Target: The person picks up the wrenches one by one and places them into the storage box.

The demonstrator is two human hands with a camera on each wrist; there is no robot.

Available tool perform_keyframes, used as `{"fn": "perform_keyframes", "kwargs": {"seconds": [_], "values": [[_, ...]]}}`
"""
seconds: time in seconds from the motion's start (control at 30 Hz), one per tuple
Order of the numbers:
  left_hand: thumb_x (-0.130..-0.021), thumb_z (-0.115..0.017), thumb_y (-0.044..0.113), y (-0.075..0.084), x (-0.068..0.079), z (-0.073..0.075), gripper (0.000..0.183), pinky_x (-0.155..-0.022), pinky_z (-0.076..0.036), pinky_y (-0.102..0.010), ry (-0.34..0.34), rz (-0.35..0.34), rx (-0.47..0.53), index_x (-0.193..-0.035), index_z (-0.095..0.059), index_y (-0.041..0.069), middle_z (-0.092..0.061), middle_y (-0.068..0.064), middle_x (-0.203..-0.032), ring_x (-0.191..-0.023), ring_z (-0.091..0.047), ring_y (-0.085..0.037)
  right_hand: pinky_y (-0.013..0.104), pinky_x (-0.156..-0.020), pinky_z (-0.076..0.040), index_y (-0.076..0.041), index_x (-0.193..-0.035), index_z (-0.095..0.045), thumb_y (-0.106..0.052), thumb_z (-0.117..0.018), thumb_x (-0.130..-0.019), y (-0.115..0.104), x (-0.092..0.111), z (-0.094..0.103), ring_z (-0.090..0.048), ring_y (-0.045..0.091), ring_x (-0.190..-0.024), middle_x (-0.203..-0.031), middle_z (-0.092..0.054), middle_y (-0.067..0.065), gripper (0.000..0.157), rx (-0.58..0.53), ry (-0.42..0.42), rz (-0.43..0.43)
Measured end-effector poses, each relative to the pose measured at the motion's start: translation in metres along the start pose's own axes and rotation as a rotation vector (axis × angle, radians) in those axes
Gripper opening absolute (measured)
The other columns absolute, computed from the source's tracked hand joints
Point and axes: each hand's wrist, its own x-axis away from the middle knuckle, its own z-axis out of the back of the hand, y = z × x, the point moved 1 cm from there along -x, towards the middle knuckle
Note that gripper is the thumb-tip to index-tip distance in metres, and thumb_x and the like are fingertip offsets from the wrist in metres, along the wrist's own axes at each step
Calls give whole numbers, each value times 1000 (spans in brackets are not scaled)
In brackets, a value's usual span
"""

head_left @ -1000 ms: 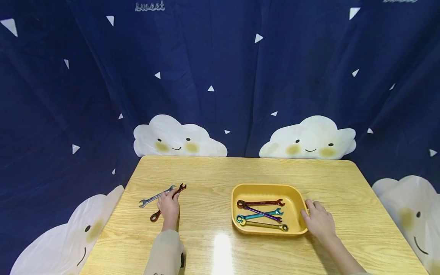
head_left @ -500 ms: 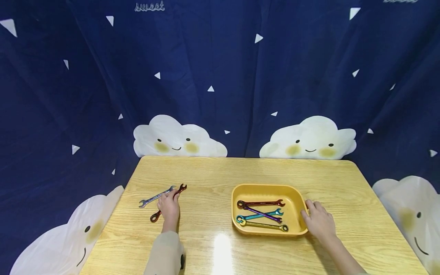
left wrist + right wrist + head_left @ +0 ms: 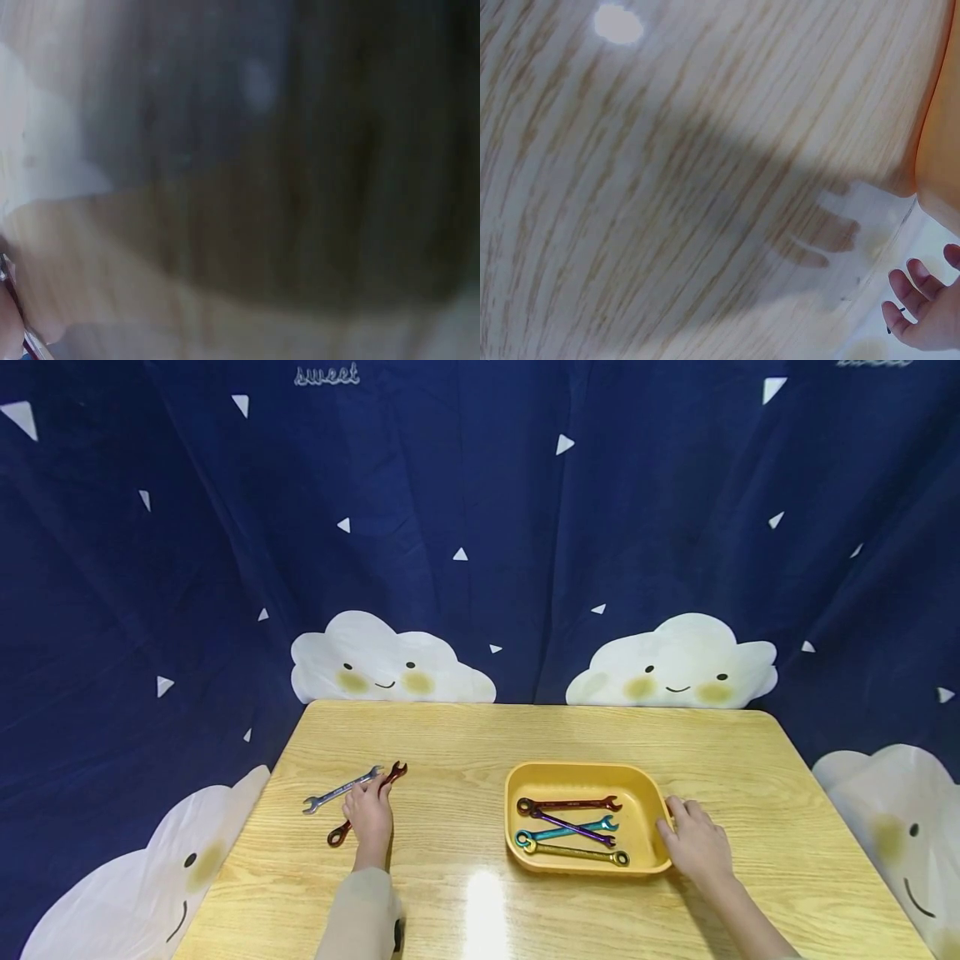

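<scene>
In the head view my left hand (image 3: 371, 814) lies over a dark red wrench (image 3: 339, 835), its fingers pinching the middle of the shaft. Both wrench ends stick out past the hand. Just behind it a silver-blue wrench (image 3: 330, 796) lies on the table. The left wrist view catches only a fingertip (image 3: 9, 330) and a bit of wrench at its edge. My right hand (image 3: 697, 843) holds the right rim of a yellow tray (image 3: 581, 768), thumb over the rim and fingers outside. In the right wrist view several fingers (image 3: 905, 289) are loosely bent below the tray wall.
Inside the tray lie a red wrench (image 3: 573, 804), a teal wrench (image 3: 566, 831), a purple wrench (image 3: 570, 827) and a gold wrench (image 3: 573, 851), some crossing. The wooden table (image 3: 450, 735) ends at a dark blue cloud-patterned curtain (image 3: 517, 568).
</scene>
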Motion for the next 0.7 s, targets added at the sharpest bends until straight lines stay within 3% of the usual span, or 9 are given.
{"fn": "perform_keyframes", "kwargs": {"seconds": [0.23, 0.7], "values": [[-86, -61, 16, 2, 1, 2, 21, -79, -31, -46, 0, 11, 0, -105, -66, 8, -53, -18, -96, -90, -46, -35, 59, -73, -38, -4, -125, -43, -31, -41, -94, 0, 0, 0, -48, 44, -100, -114, -47, 25, 41, 4, 7, 1], [-85, -62, 15, 4, 1, 1, 21, -79, -33, -47, 12, -33, 23, -103, -66, 5, -53, -20, -96, -89, -47, -37, 59, -74, -37, -4, -124, -43, -31, -40, -94, -1, 0, 2, -48, 44, -100, -115, -47, 25, 41, -4, 5, -1]]}}
